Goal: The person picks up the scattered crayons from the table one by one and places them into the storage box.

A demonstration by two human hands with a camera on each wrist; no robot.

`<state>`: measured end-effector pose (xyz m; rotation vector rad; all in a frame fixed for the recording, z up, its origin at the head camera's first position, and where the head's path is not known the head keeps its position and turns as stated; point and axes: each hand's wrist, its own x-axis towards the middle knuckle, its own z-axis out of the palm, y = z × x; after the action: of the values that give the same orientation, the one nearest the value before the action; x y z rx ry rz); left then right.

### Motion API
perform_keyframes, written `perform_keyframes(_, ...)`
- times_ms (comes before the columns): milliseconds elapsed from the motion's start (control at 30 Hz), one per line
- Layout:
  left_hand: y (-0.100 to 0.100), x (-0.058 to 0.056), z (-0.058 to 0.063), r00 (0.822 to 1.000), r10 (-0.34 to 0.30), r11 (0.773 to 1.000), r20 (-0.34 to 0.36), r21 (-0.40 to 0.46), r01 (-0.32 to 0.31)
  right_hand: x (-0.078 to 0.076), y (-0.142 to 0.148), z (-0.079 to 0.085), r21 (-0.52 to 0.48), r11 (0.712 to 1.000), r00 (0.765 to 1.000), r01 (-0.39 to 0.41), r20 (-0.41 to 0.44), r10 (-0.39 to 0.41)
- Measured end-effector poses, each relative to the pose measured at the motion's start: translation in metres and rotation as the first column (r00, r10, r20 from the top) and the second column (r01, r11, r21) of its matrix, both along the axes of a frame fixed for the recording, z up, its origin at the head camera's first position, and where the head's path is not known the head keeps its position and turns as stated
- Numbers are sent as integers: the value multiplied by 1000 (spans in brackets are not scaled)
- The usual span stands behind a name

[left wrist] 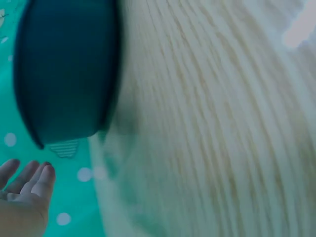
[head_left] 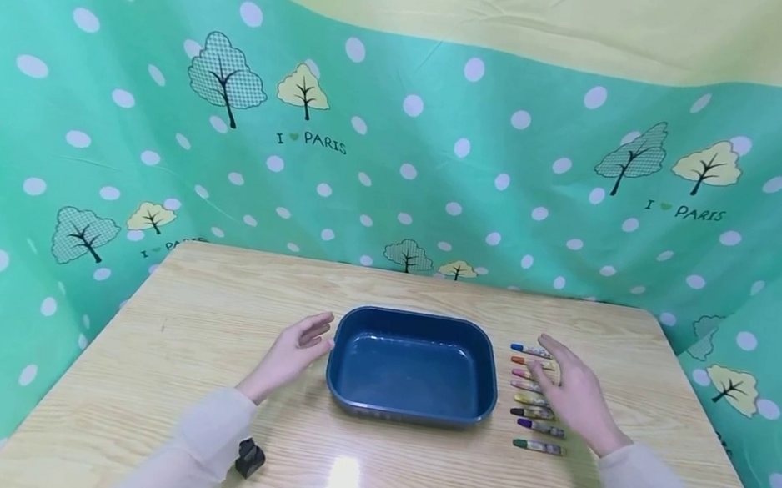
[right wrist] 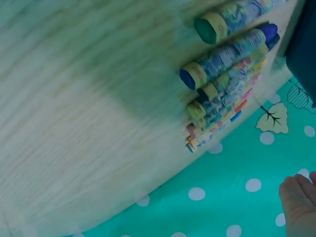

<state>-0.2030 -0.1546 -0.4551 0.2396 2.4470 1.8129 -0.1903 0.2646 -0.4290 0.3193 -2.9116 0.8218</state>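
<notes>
A dark blue rectangular basin [head_left: 411, 378] sits on the wooden table. My left hand [head_left: 291, 351] is by its left side, with the fingers loosely extended and nothing in them. To the basin's right, several crayons lie in a column, from a blue crayon [head_left: 530, 350] at the back to a green crayon [head_left: 539, 447] at the front. My right hand [head_left: 579, 392] reaches over the back crayons with its fingers extended, partly covering a few of them. In the right wrist view the paper-wrapped crayons [right wrist: 222, 57] lie side by side, with the hand [right wrist: 300, 203] at the lower right, holding nothing.
The wood-grain tabletop [head_left: 416, 484] reflects a bright light at the front. Behind and beside it hangs a green polka-dot curtain [head_left: 446, 176] with printed trees. A small black object [head_left: 249, 457] shows under the left sleeve.
</notes>
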Motion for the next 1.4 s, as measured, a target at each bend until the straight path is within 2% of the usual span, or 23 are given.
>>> perform_keyframes(133,3,-8,-12,1000,0,1000,23,27,-1,3,-2,0,-13,1000,1000,-8,-1,8)
perform_keyframes(233,6,-15,-22,997,33,998,63,54,-37,4,-3,0,-20,1000,1000,-11,-1,11)
perform_keyframes(400,15,-26,-36,992,54,990,111,121,-67,8,-5,-5,-22,1000,1000,-14,-3,14)
perform_keyframes(633,25,-31,-42,988,87,984,130,145,-106,25,0,-14,14,998,998,-60,-17,60)
perform_keyframes(800,26,-30,-44,987,103,978,126,167,-124,30,8,-20,-66,996,998,-64,19,66)
perform_keyframes(967,27,-30,-43,986,110,974,129,185,-133,22,16,-22,-197,980,999,-27,23,32)
perform_keyframes(1100,27,-30,-40,983,109,974,148,181,-136,7,22,-18,-266,964,1000,9,25,-2)
perform_keyframes(1267,27,-29,-36,978,124,970,167,186,-155,-17,25,-17,-322,947,999,15,44,-1)
perform_keyframes(1400,29,-29,-39,975,133,968,178,189,-167,-32,28,-19,-334,942,1000,25,16,-21)
